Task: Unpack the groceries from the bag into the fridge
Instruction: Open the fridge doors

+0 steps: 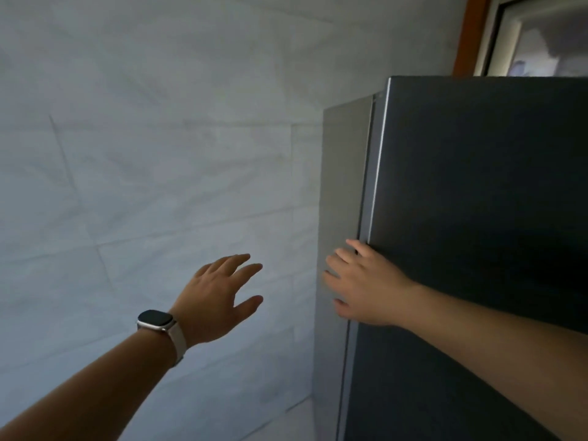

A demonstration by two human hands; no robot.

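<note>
A tall dark grey fridge (477, 202) fills the right side of the head view, its door shut. My right hand (366, 284) lies on the door's left edge, fingers curled around the edge at the seam with the lighter grey side panel (343, 186). My left hand (219, 297) hangs in the air left of the fridge, fingers spread, holding nothing; a watch sits on its wrist. No bag or groceries are in view.
A pale tiled wall (143, 154) runs along the left, close to the fridge's side. Above the fridge at the top right is a window with an orange-brown frame (471, 33). A strip of light floor (286, 424) shows at the bottom.
</note>
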